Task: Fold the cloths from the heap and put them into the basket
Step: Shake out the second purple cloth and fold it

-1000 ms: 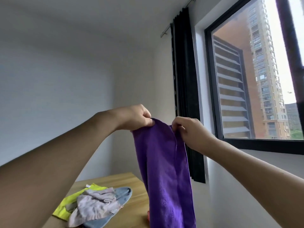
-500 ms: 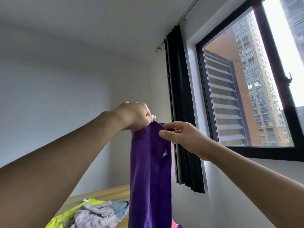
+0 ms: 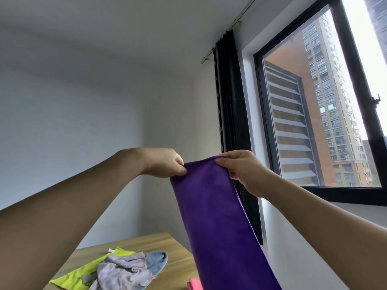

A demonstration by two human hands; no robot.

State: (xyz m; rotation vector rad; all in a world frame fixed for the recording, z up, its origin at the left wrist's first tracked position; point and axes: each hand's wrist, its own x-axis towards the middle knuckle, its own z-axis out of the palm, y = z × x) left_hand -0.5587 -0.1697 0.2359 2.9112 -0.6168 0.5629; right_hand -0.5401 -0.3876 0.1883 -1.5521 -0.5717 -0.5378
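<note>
Holding the purple cloth (image 3: 219, 216) up, we pinch its top corners with left hand (image 3: 165, 163) and right hand (image 3: 243, 170); it hangs below our grip over the wooden table (image 3: 173, 266), the heap (image 3: 119, 271) lower left.

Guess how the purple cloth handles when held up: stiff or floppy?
Likely floppy: the purple cloth hangs straight down from where the left hand and right hand pinch its top edge. Probably light, since a fingertip grip suffices. Its matte nap looks unlikely to slip.
</note>
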